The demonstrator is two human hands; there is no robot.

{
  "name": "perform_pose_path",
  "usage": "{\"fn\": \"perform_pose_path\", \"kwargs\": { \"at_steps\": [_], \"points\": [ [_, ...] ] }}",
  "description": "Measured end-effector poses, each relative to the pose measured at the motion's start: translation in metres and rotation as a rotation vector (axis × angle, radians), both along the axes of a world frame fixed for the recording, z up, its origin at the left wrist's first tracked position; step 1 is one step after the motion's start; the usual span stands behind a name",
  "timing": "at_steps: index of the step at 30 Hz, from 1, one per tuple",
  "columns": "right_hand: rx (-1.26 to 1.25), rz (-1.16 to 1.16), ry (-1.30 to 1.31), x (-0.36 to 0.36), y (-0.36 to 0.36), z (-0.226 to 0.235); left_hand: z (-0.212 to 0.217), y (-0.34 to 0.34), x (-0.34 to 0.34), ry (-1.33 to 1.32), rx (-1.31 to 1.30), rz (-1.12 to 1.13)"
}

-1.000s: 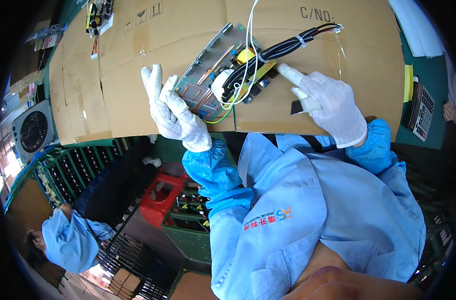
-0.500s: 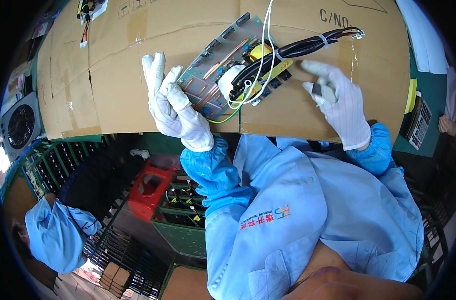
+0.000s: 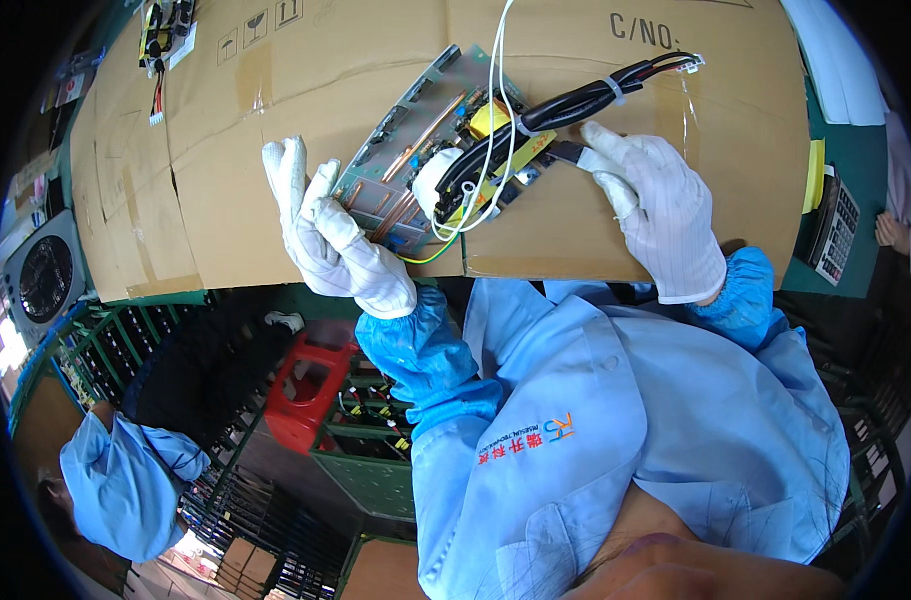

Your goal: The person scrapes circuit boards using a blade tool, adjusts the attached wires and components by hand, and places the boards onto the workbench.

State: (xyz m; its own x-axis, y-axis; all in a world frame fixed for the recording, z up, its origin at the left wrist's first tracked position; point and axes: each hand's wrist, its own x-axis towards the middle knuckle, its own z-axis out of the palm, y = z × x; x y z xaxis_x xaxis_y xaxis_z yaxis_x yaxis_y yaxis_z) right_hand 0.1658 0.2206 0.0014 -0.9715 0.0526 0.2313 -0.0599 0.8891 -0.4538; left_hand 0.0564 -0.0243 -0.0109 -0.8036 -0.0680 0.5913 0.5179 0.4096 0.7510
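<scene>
A circuit board (image 3: 396, 150) with copper strips, a yellow-wrapped transformer (image 3: 489, 120) and a white round part (image 3: 437, 178) lies slanted before me. A tied black cable bundle (image 3: 566, 106) and looped white wires (image 3: 497, 80) run across it. My left hand (image 3: 341, 240), in a white glove, is at the board's lower left edge, fingers stretched and apart, seemingly touching it. My gloved right hand (image 3: 661, 205) pinches a small dark flat piece (image 3: 566, 152) at the board's right edge. Its exact kind cannot be made out.
Flattened cardboard (image 3: 226, 200) covers the table. Another small board (image 3: 166, 35) with wires sits at the far left. A calculator (image 3: 838, 232) lies on the right. A fan (image 3: 46, 270), red stool (image 3: 308, 395), green racks (image 3: 371, 480) and a person in blue (image 3: 126, 485) are leftward.
My right hand has brought the small dark piece leftward to the board's right edge. My left hand stays beside the board. The whole view has shifted slightly.
</scene>
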Motion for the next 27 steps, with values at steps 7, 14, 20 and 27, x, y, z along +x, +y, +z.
{"fn": "perform_pose_path", "kwargs": {
  "at_steps": [7,14,20,27],
  "points": [
    [-0.036,0.157,-0.087,0.005,0.004,0.004,0.001,0.004,0.0,0.009,0.012,0.003],
    [-0.1,0.183,-0.022,-0.002,0.009,0.006,0.005,0.007,0.0,-0.062,0.058,0.019],
    [-0.962,-0.204,-0.331,-0.007,0.012,0.024,0.002,0.003,0.0,-0.119,0.077,0.007],
    [-0.966,-0.246,-0.283,-0.01,0.01,0.017,0.001,0.003,0.0,-0.163,0.132,0.004]
  ]
}}
